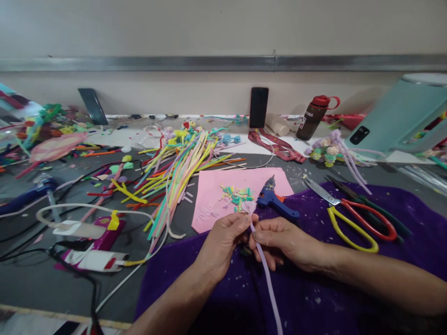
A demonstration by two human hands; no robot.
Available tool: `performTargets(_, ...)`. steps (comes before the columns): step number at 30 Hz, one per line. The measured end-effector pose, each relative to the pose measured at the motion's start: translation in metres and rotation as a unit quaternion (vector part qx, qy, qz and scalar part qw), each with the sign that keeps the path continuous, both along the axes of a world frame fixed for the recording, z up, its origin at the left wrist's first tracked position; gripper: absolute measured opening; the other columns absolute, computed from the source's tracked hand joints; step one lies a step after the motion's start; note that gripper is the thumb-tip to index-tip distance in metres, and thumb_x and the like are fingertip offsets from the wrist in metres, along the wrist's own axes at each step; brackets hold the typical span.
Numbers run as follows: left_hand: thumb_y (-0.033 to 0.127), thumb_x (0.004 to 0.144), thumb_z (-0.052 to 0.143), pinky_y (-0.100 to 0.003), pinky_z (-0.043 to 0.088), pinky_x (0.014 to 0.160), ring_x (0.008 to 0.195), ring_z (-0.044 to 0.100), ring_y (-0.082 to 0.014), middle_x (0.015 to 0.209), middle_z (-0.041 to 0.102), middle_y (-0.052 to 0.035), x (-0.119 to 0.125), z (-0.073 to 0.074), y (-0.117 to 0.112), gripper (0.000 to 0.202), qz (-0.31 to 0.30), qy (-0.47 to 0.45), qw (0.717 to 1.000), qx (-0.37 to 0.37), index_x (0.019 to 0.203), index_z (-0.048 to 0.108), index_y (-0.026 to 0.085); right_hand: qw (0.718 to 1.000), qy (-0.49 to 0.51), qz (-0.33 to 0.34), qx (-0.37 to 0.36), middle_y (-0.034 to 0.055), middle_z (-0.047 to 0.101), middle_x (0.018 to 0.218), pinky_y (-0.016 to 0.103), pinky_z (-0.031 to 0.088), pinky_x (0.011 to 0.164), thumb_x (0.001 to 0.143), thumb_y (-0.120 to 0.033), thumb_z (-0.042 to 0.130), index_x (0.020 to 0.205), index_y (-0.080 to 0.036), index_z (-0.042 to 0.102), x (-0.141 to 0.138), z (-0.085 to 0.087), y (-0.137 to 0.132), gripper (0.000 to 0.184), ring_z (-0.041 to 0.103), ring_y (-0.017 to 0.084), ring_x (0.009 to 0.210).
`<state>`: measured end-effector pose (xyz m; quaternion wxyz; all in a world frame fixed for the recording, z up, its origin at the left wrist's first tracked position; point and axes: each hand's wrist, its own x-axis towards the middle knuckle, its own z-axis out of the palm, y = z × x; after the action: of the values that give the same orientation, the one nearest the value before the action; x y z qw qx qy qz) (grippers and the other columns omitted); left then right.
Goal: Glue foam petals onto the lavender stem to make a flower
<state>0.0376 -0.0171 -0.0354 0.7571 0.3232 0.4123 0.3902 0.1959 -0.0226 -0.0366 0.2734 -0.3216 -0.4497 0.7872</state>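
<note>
We see both hands meeting low in the middle of the view, over a purple cloth [349,279] spread on the grey table [35,279]. The left hand [223,242] has thumb and fingers pressed together on the curled top of a pale lilac pipe cleaner [267,274], and the right hand [282,239] pinches the same stem just below; the rest of the stem trails down toward 6 o'clock, off the bottom edge. Directly at 12 o'clock from the hands lies a pink sheet [216,195] with a scatter of small coloured pieces [237,194] on it, and a blue glue gun [274,200] rests across its lower right corner, just beside the fingertips. At 2 o'clock, two pairs of scissors lie on the cloth, one yellow-handled [349,228], one red-handled [370,216]. At 10 to 11 o'clock a loose sheaf of coloured pipe cleaners [181,172] fans across the table. Farther back at 12 o'clock a black phone [259,107] leans upright against the wall, with a dark bottle with a red cap [312,118] near it at 1 o'clock.
</note>
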Motion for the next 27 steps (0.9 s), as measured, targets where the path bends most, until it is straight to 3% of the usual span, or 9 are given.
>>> performTargets(14, 0.030, 0.074, 0.063, -0.019, 0.035, 0.047, 0.046, 0.050, -0.0072, 0.059, 0.059, -0.0011, -0.002, 0.000, 0.000, 0.020, 0.007, 0.017, 1.000, 0.018, 0.080, 0.068, 0.011, 0.991, -0.104, 0.039, 0.076, 0.0000, 0.059, 0.065, 0.016, 0.027, 0.037, 0.086, -0.041, 0.049, 0.081, -0.013, 0.059, 0.001, 0.002, -0.001, 0.030, 0.049, 0.005, 0.042)
performTargets(17, 0.029, 0.074, 0.063, -0.017, 0.031, 0.042, 0.042, 0.046, -0.0045, 0.054, 0.055, 0.0011, -0.003, 0.002, 0.000, 0.019, 0.007, 0.013, 0.999, 0.030, 0.075, 0.067, 0.011, 0.978, -0.157, 0.066, 0.122, 0.0009, 0.060, 0.069, 0.017, 0.034, 0.043, 0.087, -0.040, 0.048, 0.078, -0.013, 0.060, 0.007, 0.013, -0.001, 0.031, 0.050, 0.006, 0.047)
performTargets(20, 0.031, 0.074, 0.063, -0.015, 0.019, 0.034, 0.035, 0.035, -0.0018, 0.047, 0.050, 0.0039, -0.005, 0.005, -0.003, 0.020, -0.023, -0.010, 0.999, 0.021, 0.074, 0.067, 0.011, 0.959, -0.224, 0.051, 0.167, 0.0001, 0.058, 0.070, 0.019, 0.038, 0.048, 0.087, -0.039, 0.050, 0.079, -0.014, 0.061, 0.022, 0.023, 0.003, 0.028, 0.051, 0.007, 0.051)
performTargets(23, 0.031, 0.075, 0.061, -0.015, 0.021, 0.031, 0.036, 0.042, -0.0025, 0.064, 0.065, -0.0028, -0.006, 0.008, -0.007, 0.019, -0.081, -0.060, 0.995, 0.014, 0.076, 0.064, 0.012, 0.939, -0.289, 0.014, 0.188, 0.0006, 0.060, 0.073, 0.020, 0.036, 0.045, 0.087, -0.042, 0.050, 0.092, -0.019, 0.061, 0.041, 0.027, 0.012, 0.026, 0.053, 0.009, 0.054)
performTargets(27, 0.031, 0.079, 0.058, -0.015, 0.027, 0.031, 0.039, 0.049, -0.0041, 0.070, 0.067, -0.0036, -0.007, 0.011, -0.013, 0.018, -0.115, -0.127, 0.985, 0.018, 0.081, 0.061, 0.013, 0.911, -0.331, -0.018, 0.245, 0.0025, 0.061, 0.072, 0.023, 0.038, 0.047, 0.084, -0.045, 0.052, 0.091, -0.021, 0.063, 0.048, 0.031, 0.025, 0.028, 0.053, 0.012, 0.055)
